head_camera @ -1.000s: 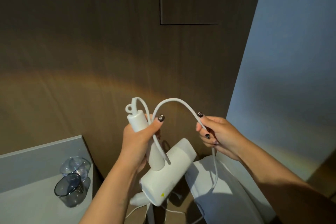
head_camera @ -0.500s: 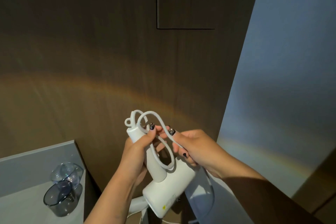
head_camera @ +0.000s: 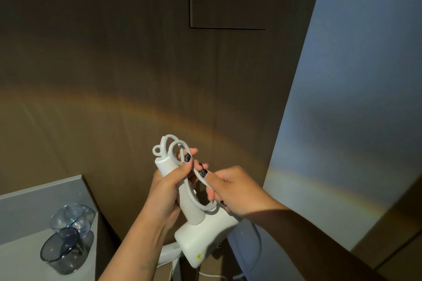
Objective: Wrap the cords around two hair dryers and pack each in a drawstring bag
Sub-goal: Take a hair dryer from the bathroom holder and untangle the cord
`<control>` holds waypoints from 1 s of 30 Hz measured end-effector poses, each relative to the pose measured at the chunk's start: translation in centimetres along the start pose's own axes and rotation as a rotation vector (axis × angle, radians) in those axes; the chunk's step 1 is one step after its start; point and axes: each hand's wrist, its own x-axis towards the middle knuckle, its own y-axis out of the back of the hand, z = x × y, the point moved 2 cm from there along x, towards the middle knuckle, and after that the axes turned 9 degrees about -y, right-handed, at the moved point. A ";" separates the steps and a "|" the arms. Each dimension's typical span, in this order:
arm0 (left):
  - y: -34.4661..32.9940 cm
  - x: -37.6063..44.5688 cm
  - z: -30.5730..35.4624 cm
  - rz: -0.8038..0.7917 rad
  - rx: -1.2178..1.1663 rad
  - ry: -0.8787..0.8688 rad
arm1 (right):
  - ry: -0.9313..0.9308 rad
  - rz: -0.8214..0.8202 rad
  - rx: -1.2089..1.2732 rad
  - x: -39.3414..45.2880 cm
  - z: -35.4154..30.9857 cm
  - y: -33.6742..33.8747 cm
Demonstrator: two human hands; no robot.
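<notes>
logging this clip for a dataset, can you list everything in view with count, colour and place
white plastic hair dryer: one, white, centre bottom, held handle-up with its body low
white rubbery cord: one, white, looped beside the handle, trailing off below
second white hair dryer: one, white, only partly seen beneath the held one
tinted clear glass cups: two, one bluish-clear, one smoky dark, lower left on the counter
grey counter top: one, grey, lower left corner
dark wood wall panel: one, brown, across the background
pale blue-grey panel: one, blue-grey, right side
left hand: one, grips the dryer handle, thumb on the cord loop
right hand: one, pinches the cord beside the handle
</notes>
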 end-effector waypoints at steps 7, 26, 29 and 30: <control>0.7 1.5 0.5 0.103 -0.194 -0.049 | -0.092 -0.040 0.204 0.7 2.5 1.7; 3.2 2.0 3.2 0.154 -0.037 -0.090 | -0.075 0.096 0.187 3.4 6.9 5.2; 3.0 1.8 3.3 0.215 0.084 -0.106 | -0.015 0.137 0.183 2.9 5.0 5.2; 2.9 1.8 3.3 0.232 0.121 -0.107 | -0.006 0.153 0.191 2.8 4.3 5.2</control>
